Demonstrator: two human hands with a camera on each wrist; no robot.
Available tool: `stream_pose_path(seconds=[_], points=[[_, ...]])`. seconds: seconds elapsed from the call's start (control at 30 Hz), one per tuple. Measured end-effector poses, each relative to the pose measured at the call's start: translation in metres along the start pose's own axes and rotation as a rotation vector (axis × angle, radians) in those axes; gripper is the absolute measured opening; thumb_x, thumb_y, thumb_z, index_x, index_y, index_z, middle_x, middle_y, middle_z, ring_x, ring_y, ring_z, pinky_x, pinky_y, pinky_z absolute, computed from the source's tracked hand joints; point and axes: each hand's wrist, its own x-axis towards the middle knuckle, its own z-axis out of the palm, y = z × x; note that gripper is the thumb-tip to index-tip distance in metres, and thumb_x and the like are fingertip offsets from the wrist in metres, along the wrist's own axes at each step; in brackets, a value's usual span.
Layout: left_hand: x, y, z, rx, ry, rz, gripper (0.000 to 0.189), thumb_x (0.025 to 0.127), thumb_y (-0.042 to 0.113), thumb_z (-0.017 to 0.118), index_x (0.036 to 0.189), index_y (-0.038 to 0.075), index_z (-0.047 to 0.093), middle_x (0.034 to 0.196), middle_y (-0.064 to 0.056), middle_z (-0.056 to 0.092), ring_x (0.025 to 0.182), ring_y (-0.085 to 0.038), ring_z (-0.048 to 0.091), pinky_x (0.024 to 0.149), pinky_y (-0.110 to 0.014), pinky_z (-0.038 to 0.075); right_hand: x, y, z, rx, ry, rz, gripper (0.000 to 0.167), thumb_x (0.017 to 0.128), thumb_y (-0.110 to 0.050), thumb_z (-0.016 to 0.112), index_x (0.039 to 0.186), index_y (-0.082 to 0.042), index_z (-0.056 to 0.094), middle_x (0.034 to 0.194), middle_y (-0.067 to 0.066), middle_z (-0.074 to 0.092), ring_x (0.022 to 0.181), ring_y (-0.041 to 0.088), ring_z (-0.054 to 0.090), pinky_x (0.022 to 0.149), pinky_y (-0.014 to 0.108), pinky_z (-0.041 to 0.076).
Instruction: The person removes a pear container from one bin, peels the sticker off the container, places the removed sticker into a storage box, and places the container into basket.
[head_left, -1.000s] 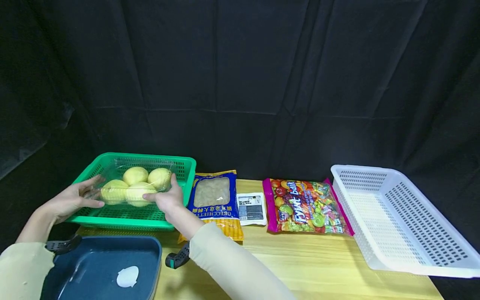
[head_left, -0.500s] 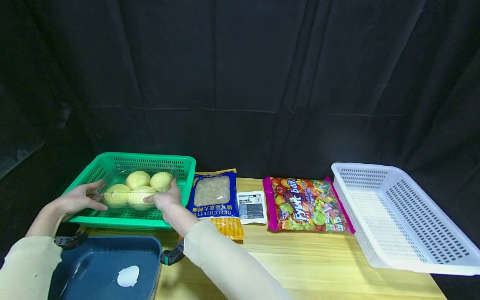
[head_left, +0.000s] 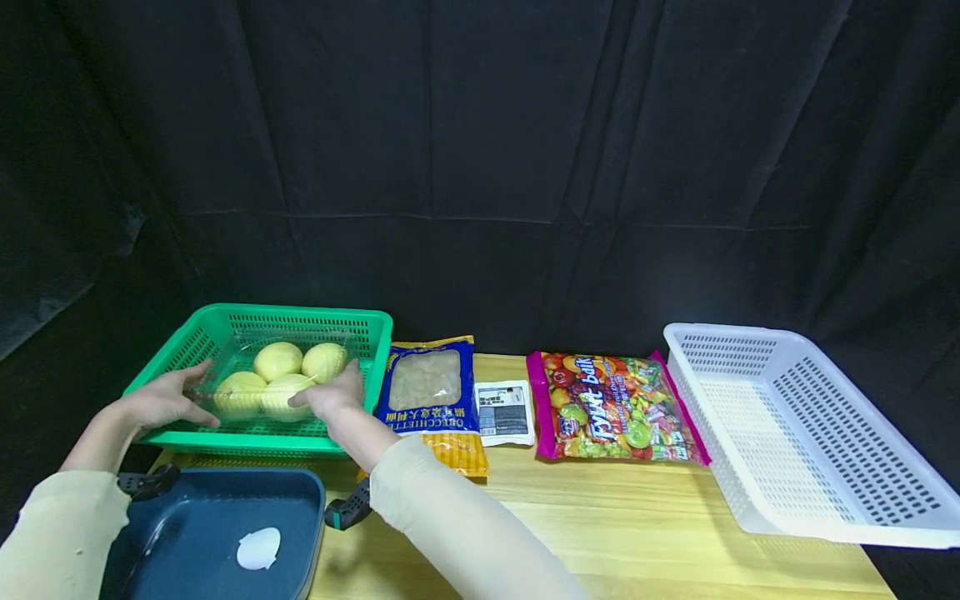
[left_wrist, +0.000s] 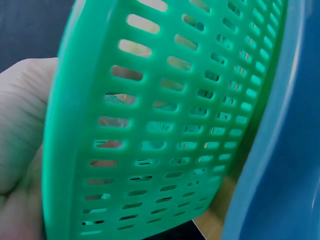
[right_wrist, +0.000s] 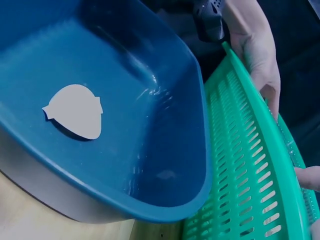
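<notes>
A clear plastic box of round yellow-green fruit sits low inside the green slotted basket in the head view. My left hand holds the box's left end, thumb at the front. At the opposite end my right hand grips it, the thumb over the near fruit. In the left wrist view the basket wall hides most of my left hand. The right wrist view shows my left hand beyond the basket rim and only the fingertips of my right hand.
A dark blue basin holding a white shell-like piece stands before the basket. To the right lie a blue and yellow pasta bag, a small white packet and a candy bag. A white basket stands far right.
Both hands have lowered the fruit box a little into the green basket, shifting it slightly right and levelling it. My left hand has moved a bit to the right.
</notes>
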Motion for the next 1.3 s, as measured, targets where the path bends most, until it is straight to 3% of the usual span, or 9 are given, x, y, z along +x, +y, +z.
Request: stream_pose_path(seconds=[0.17, 0.4, 0.67, 0.87, 0.97, 1.03, 1.1, 1.17, 1.3], points=[[0.003, 0.001, -0.002, -0.023, 0.028, -0.001, 0.115, 0.091, 0.011, 0.079, 0.159, -0.014, -0.011, 0.157, -0.054, 0.003, 0.142, -0.074, 0.009, 0.113, -0.084, 0.016, -0.001, -0.005, -0.001, -0.071, 0.001, -0.029, 0.119, 0.072, -0.003, 0.097, 0.168, -0.004, 0.026, 0.172, 0.017, 0.030, 0.159, 0.036, 0.029, 0.128, 0.046, 0.033], [-0.006, 0.008, -0.011, -0.031, 0.077, 0.014, 0.119, 0.093, 0.011, 0.078, 0.158, -0.015, -0.017, 0.156, -0.056, 0.003, 0.141, -0.075, 0.016, 0.113, -0.082, 0.025, -0.004, -0.017, -0.013, -0.211, -0.014, -0.125, 0.117, 0.073, -0.011, 0.099, 0.168, -0.010, 0.029, 0.169, 0.017, 0.036, 0.155, 0.034, 0.036, 0.124, 0.044, 0.040], [-0.035, 0.018, -0.003, -0.024, 0.239, 0.008, 0.114, 0.101, 0.039, 0.072, 0.164, -0.006, -0.013, 0.163, -0.048, 0.006, 0.145, -0.071, 0.018, 0.111, -0.082, 0.028, -0.014, -0.013, -0.060, -0.123, -0.122, -0.301, 0.105, 0.079, -0.018, 0.096, 0.165, -0.017, 0.037, 0.162, 0.008, 0.049, 0.149, 0.029, 0.046, 0.119, 0.045, 0.046], [-0.057, 0.041, 0.027, -0.093, 0.477, 0.026, 0.106, 0.102, 0.044, 0.072, 0.170, 0.003, 0.001, 0.168, -0.040, 0.016, 0.148, -0.066, 0.023, 0.112, -0.080, 0.030, -0.037, 0.003, -0.113, -0.003, -0.268, -0.434, 0.094, 0.084, -0.012, 0.091, 0.162, -0.014, 0.040, 0.156, 0.012, 0.053, 0.146, 0.031, 0.050, 0.118, 0.047, 0.047], [-0.068, 0.057, 0.045, -0.088, 0.542, 0.077, 0.102, 0.100, 0.041, 0.075, 0.171, 0.006, 0.011, 0.166, -0.037, 0.028, 0.147, -0.061, 0.033, 0.121, -0.053, 0.042, -0.050, 0.019, -0.139, 0.011, -0.298, -0.501, 0.088, 0.084, -0.010, 0.091, 0.159, -0.011, 0.044, 0.153, 0.013, 0.057, 0.144, 0.030, 0.053, 0.116, 0.048, 0.049], [-0.075, 0.068, 0.059, -0.082, 0.559, 0.119, 0.098, 0.099, 0.039, 0.077, 0.170, 0.007, 0.018, 0.163, -0.034, 0.038, 0.144, -0.054, 0.042, 0.113, -0.023, 0.048, -0.057, 0.033, -0.156, 0.019, -0.309, -0.537, 0.085, 0.084, -0.009, 0.091, 0.156, -0.009, 0.046, 0.150, 0.013, 0.059, 0.142, 0.032, 0.054, 0.115, 0.050, 0.050], [-0.082, 0.078, 0.074, -0.086, 0.574, 0.175, 0.093, 0.097, 0.035, 0.080, 0.168, 0.008, 0.027, 0.158, -0.029, 0.047, 0.139, -0.035, 0.052, 0.096, -0.003, 0.046, -0.063, 0.048, -0.172, 0.022, -0.311, -0.566, 0.083, 0.083, -0.008, 0.091, 0.154, -0.007, 0.048, 0.148, 0.013, 0.061, 0.140, 0.034, 0.056, 0.112, 0.049, 0.052], [-0.088, 0.089, 0.091, -0.106, 0.593, 0.231, 0.086, 0.096, 0.028, 0.082, 0.165, 0.009, 0.035, 0.153, -0.023, 0.054, 0.130, -0.012, 0.057, 0.089, 0.002, 0.042, -0.068, 0.062, -0.188, 0.016, -0.304, -0.590, 0.082, 0.082, -0.006, 0.091, 0.153, -0.006, 0.050, 0.147, 0.013, 0.062, 0.138, 0.036, 0.058, 0.110, 0.047, 0.054], [-0.097, 0.109, 0.129, -0.190, 0.615, 0.355, 0.075, 0.094, 0.012, 0.083, 0.159, 0.010, 0.046, 0.146, -0.009, 0.061, 0.118, 0.012, 0.054, 0.094, -0.001, 0.044, -0.077, 0.088, -0.220, 0.006, -0.261, -0.628, 0.077, 0.082, -0.005, 0.089, 0.151, -0.008, 0.053, 0.145, 0.014, 0.063, 0.131, 0.031, 0.062, 0.104, 0.038, 0.058]])
